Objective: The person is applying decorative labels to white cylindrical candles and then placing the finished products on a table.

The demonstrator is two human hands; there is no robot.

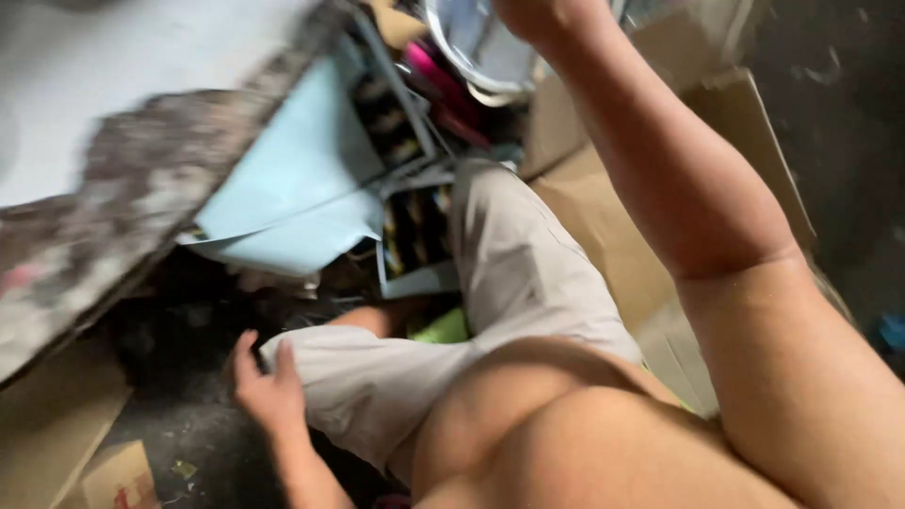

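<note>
The right arm (716, 217) is the largest thing in view, running from the lower right corner up to the top edge, where the right hand (537, 17) is cut off by the frame; whether its fingers are apart or closed cannot be told. It is raised against a shiny silver bowl (471, 42) at the top centre, whose rim curves down and left; the bowl is only partly seen, so its long axis cannot be judged.

Next in size is the person's bent leg in grey shorts (509, 273), its long line going from the lower centre up toward the top centre. Brown cardboard (745, 123) lies flat behind the arm, reaching the right side, with dark floor (848, 141) beyond its edge. On the left a blurred grey slab (123, 207) slants from the top centre down to the left edge, crowding that side. Under it lies a pale blue sheet (292, 179), then a box with dark compartments (415, 231) just beside the leg.

The left hand (269, 391) rests low at the knee of the shorts, palm on the cloth, fingers loosely apart and holding nothing. Open dark floor lies left of it and below, with a cardboard scrap (118, 476) at the bottom edge. A small green patch (443, 328) shows under the leg.
</note>
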